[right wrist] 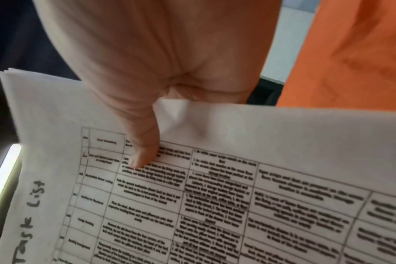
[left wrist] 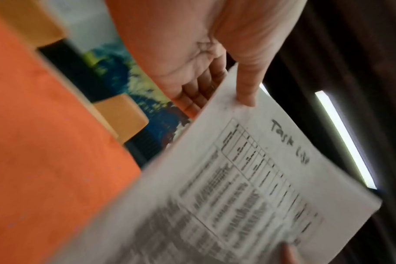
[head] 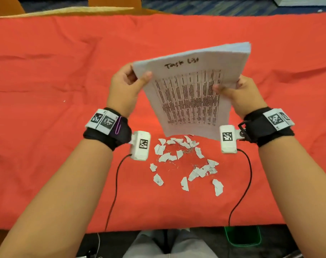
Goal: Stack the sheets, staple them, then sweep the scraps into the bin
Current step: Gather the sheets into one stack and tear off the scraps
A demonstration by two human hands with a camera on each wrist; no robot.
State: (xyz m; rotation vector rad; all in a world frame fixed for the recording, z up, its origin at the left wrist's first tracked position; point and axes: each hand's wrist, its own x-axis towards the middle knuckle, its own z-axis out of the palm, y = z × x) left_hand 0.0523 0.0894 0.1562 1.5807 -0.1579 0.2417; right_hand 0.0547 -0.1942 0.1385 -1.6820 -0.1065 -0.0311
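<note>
While your left hand [head: 124,90] pinches the sheets [head: 192,94] at their top left corner, thumb on the front and fingers [left wrist: 193,96] behind, your right hand [head: 241,95] grips the opposite edge the same way, thumb pressed on the printed table. You hold the stack upright and tilted, clear of the red cloth [head: 46,81]. Below it, between your wrists, torn scraps [head: 186,161] lie scattered on the cloth.

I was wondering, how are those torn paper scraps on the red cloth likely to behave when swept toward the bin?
The paper scraps look thin and curled, so probably very light and apt to flutter or scatter. The red cloth is wrinkled, so some may snag in its folds. The fine bits lying among them may lag behind.
</note>
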